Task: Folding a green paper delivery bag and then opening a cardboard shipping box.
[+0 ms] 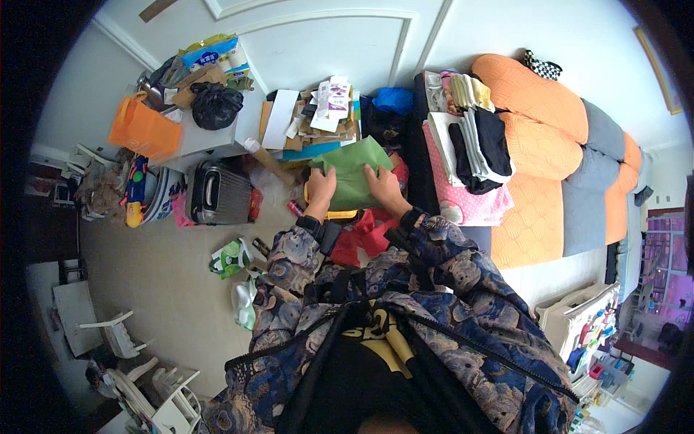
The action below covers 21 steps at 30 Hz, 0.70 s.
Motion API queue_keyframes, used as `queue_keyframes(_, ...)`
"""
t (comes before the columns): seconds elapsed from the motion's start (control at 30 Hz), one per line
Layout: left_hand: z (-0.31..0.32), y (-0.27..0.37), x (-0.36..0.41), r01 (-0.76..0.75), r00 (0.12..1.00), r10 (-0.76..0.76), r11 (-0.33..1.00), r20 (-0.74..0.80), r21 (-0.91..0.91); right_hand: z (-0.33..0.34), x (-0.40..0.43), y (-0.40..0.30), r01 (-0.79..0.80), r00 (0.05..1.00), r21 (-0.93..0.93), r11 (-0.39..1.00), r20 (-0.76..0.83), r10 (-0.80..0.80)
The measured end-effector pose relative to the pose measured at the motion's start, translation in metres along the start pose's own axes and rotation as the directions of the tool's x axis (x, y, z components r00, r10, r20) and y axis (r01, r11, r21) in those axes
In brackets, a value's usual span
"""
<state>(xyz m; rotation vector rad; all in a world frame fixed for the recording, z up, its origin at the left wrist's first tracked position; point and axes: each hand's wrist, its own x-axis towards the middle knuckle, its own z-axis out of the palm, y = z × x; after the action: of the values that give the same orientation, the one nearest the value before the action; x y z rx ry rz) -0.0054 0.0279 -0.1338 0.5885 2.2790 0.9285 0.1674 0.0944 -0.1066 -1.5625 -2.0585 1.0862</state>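
Observation:
A green bag, apparently of thin fabric or plastic, is stretched between my two hands in front of me. My left hand grips its left side, thumb on the near face. On the opposite side, my right hand pinches it in the same way. Beneath the bag, part of a yellow container shows; the rest is covered. Red plastic bags lie on the floor just below my wrists. What is inside the green bag, if anything, cannot be seen.
Flattened cardboard is stacked by the wall. Left stand a grey suitcase and a cabinet holding an orange bag and a black plastic bag. Folded clothes lie on the orange and grey sofa. Green-white packaging is on the floor.

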Motion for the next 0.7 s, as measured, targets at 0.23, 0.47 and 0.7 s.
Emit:
queue_keyframes(0.23, -0.008, 0.017, -0.019, -0.392, 0.906, 0.423, 0.858, -0.023, 0.33, -0.02, 0.019, -0.001, 0.343, 0.893, -0.202, 0.918, -0.234, -0.385)
queue_keyframes(0.47, -0.026, 0.051, -0.047, -0.681, 0.687, 0.723, 0.603, 0.076, 0.415, -0.048, 0.05, -0.045, 0.64, 0.755, -0.365, 0.676, 0.139, -0.64)
queue_keyframes(0.7, -0.033, 0.048, -0.051, -0.763, 0.568, 0.822, 0.514, 0.028, 0.391, -0.041, 0.05, -0.049, 0.292, 0.954, -0.192, 0.937, 0.133, -0.27)
